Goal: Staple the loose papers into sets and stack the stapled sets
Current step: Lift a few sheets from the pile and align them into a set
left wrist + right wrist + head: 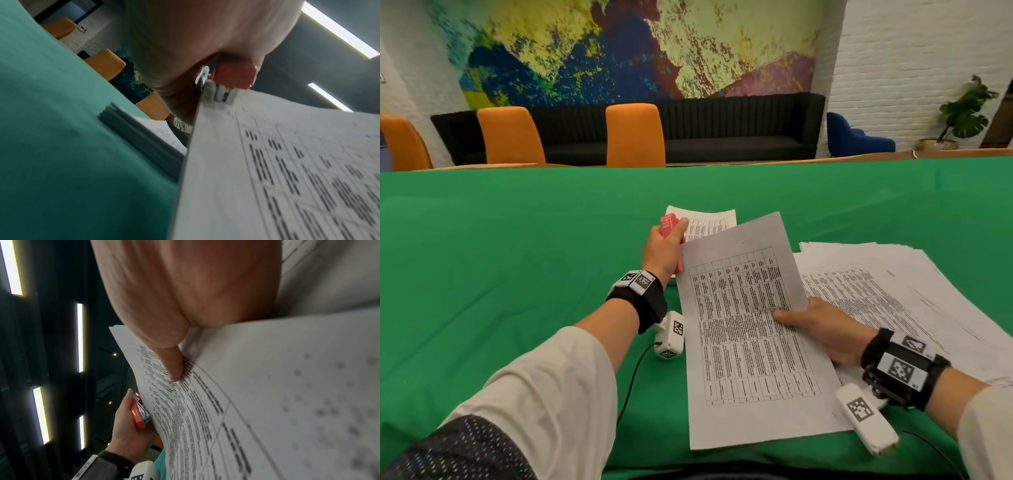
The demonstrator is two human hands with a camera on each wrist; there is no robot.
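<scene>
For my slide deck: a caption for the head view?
Left hand brings red stapler to corner of paper set held by right hand.

Green table (517, 257) cloth. Coral-red stapler (669, 228), silver metal inside. White papers (743, 329) printed with black gridded tables. Beyond the table: orange chairs (635, 135), black sofa (722, 130), blue armchair (856, 137), yellow-blue-maroon speckled mural (619, 48).

Your bench (517, 260) is covered edge to edge by a green cloth (859, 198). On it, to your right, lies a spread pile of loose printed papers (914, 294). Farther off, near the middle, lies a smaller stack of sheets (709, 221).
</scene>
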